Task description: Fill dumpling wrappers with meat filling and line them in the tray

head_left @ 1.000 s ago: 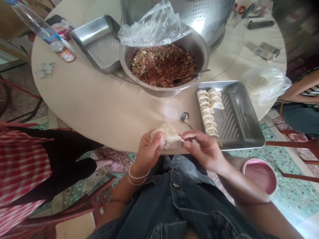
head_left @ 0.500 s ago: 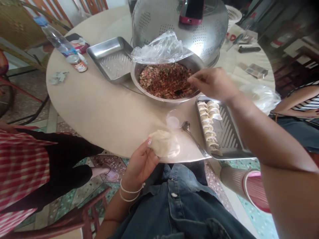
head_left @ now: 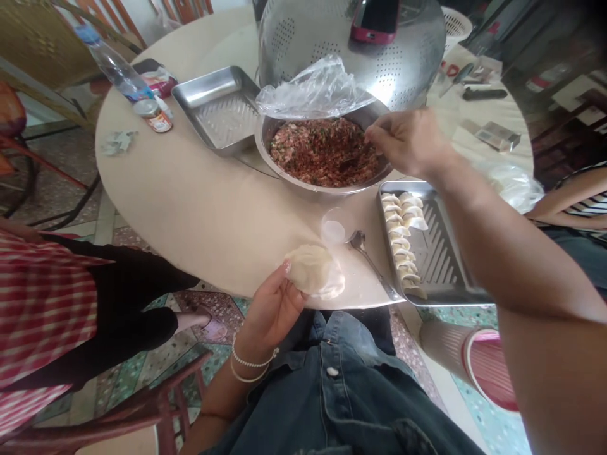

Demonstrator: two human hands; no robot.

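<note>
One wrapper [head_left: 310, 268]: likely soft, tearable; best held at rim
Left hand [head_left: 277, 303]: pinching its edge
Right hand [head_left: 412, 140]: gripping spoon [head_left: 351, 164]

In the left hand [head_left: 275, 306]: dough wrapper [head_left: 308, 268], matt, smooth. Beside the right hand's [head_left: 410, 142] grip: bowl [head_left: 327, 189], smooth metal; plastic film [head_left: 317, 91], clear, glossy, crinkled. Right of the left hand: tray [head_left: 443, 265], glossy metal, ribbed base.
</note>
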